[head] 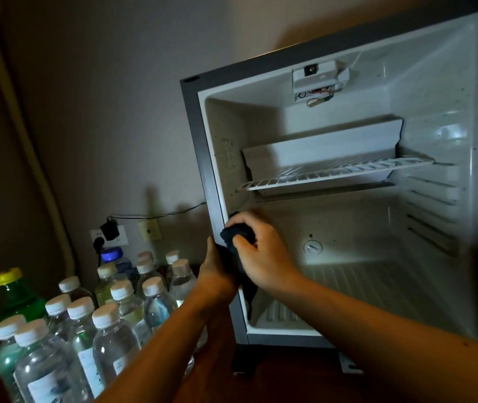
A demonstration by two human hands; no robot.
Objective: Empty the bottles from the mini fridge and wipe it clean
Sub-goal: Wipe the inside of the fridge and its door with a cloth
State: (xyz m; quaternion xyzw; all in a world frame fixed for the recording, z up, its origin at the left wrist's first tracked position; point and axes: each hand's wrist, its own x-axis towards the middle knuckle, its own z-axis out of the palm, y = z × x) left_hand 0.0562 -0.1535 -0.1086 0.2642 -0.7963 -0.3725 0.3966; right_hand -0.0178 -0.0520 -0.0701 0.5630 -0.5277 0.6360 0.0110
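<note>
The mini fridge [435, 82] stands open on the right, its white inside holding no bottles, with one wire shelf [333, 173] across the middle. A dark cloth [236, 232] lies against the fridge's left front frame. My right hand [258, 251] grips the bunched cloth at the frame's inner edge. My left hand [217, 274] holds the hanging lower part of the cloth against the frame's outer side. Several clear water bottles [115, 338] with white caps stand in a cluster left of the fridge.
A green bottle with a yellow cap [14, 292] stands at the far left of the cluster. Behind the bottles, a wall socket with a black adapter [110, 229] and a cable runs toward the fridge. A pale pipe [37, 158] runs down the left wall.
</note>
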